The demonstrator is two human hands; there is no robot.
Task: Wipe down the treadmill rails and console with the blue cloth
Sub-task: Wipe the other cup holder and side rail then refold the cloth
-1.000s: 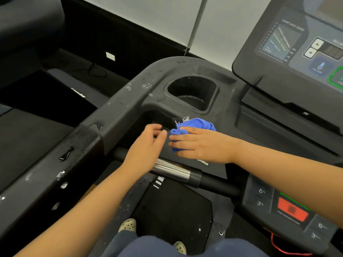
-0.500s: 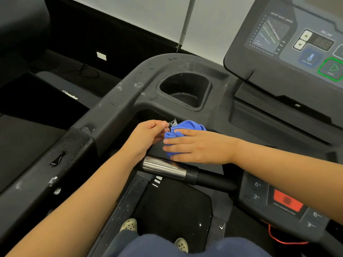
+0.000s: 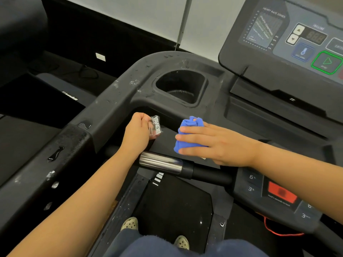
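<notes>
Blue cloth point(image 3: 188, 135) is a bunched bright wad, pinned under our right hand point(image 3: 219, 145), fingers straight, on the black console panel point(image 3: 167, 143). Just left, our left hand point(image 3: 136, 133) pinches a clear printed plastic piece point(image 3: 156, 127). Cup holder point(image 3: 181, 88) beyond the hands, chrome grip sensor point(image 3: 160, 162) nearer us.

A cloth point(image 3: 189, 134) was coloured bright blue. The rail point(image 3: 55, 164) was dark grey, flecked with pale spots, and the console point(image 3: 235, 56) black. A grip point(image 3: 160, 163) was finished in shiny silver. A button point(image 3: 326, 62) was outlined in green, a pad point(image 3: 282, 193) coloured red. White lettering was printed on a clear wrapper point(image 3: 156, 127).
</notes>
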